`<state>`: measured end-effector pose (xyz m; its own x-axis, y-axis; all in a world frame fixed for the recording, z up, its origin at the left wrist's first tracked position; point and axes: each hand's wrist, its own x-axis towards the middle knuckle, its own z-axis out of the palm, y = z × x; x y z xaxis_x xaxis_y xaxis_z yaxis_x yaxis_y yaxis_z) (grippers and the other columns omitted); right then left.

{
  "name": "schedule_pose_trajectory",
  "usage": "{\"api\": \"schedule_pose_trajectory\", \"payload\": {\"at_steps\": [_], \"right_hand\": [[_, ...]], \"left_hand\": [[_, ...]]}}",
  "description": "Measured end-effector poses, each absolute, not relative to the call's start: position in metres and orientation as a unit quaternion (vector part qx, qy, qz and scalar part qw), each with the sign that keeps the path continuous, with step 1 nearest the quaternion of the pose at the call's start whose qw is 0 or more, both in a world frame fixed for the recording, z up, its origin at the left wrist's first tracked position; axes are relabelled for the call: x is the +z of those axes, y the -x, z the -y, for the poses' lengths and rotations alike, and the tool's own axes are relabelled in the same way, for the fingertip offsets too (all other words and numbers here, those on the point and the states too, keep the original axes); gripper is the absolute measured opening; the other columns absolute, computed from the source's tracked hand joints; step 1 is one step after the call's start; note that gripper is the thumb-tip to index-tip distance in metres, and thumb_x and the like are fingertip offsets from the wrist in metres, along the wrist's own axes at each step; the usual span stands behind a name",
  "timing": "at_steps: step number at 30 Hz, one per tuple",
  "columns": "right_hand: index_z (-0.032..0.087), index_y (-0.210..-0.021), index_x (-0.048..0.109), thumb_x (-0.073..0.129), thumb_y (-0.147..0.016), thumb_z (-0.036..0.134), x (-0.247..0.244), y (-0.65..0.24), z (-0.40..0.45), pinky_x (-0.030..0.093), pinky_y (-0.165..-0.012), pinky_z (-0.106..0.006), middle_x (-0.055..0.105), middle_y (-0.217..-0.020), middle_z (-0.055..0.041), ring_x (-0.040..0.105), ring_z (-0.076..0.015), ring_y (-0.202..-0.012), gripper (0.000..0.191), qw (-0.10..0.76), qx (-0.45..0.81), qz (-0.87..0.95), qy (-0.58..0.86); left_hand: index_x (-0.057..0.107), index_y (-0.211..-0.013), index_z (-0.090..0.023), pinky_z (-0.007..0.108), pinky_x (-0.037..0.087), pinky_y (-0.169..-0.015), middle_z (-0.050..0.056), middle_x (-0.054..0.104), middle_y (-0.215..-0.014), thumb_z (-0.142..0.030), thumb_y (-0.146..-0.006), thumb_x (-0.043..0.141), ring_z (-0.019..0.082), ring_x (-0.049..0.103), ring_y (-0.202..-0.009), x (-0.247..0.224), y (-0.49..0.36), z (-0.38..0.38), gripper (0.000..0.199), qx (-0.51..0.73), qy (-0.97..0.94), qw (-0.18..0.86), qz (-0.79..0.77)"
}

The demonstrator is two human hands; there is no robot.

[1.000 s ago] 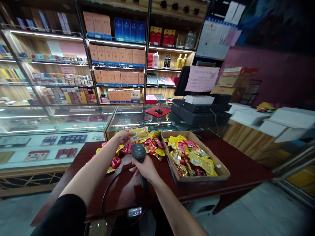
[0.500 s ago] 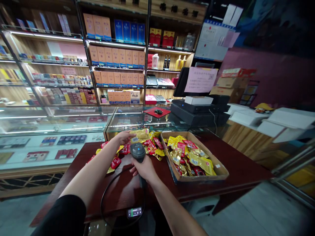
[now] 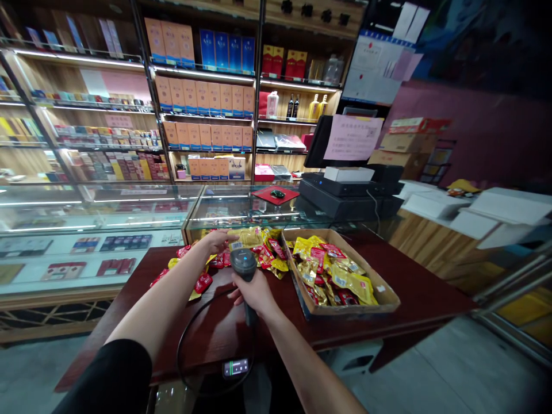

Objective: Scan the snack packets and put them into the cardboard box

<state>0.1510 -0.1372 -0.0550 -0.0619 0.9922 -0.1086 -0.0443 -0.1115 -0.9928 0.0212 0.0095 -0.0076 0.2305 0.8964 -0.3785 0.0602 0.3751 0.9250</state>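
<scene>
Lit wooden shelves [image 3: 202, 98] of boxed goods, glass display counter [image 3: 95, 213], pink wall [image 3: 483, 132], grey floor [image 3: 452, 368]

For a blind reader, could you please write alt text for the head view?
The right hand holds a barcode scanner over snack packets on a table; the left hand touches a gold packet beside a cardboard tray.

- Bright strip lights under the shelves [image 3: 202, 75] light the upper left of the frame.
- Glare streaks run across the glass counter [image 3: 95, 213] at the left.
- The upper right and lower corners fall dim.
- Wide-angle bending curves the edges; detail there is soft.
- The centre is sharp.
</scene>
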Motion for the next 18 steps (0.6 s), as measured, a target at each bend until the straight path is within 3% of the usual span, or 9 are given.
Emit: {"api": "schedule_pose_trajectory", "payload": {"at_steps": [9,18], "right_hand": [[0.013,-0.074,0.059,0.064,-0.073,0.037,-0.077,-0.147,0.14,0.05,-0.034,-0.025,0.066,-0.062,-0.0059,0.065,-0.0179,-0.045,0.024,0.43,0.569,0.453,0.534],[0.012,-0.079,0.06,0.065,-0.073,0.036,-0.081,-0.147,0.138,0.05,-0.034,-0.023,0.067,-0.071,-0.0073,0.067,-0.0182,-0.049,0.025,0.44,0.569,0.436,0.54]], "left_hand": [[0.061,-0.086,-0.019,0.019,0.045,-0.043,-0.003,0.063,-0.062,-0.024,-0.062,0.083,0.011,0.059,-0.048,-0.032,-0.024,-0.003,0.033,0.32,-0.42,0.652,-0.545],[0.058,-0.086,-0.019,0.019,0.047,-0.042,-0.004,0.059,-0.058,-0.025,-0.063,0.083,0.008,0.052,-0.042,-0.047,-0.02,-0.003,0.035,0.312,-0.413,0.661,-0.543]]}}
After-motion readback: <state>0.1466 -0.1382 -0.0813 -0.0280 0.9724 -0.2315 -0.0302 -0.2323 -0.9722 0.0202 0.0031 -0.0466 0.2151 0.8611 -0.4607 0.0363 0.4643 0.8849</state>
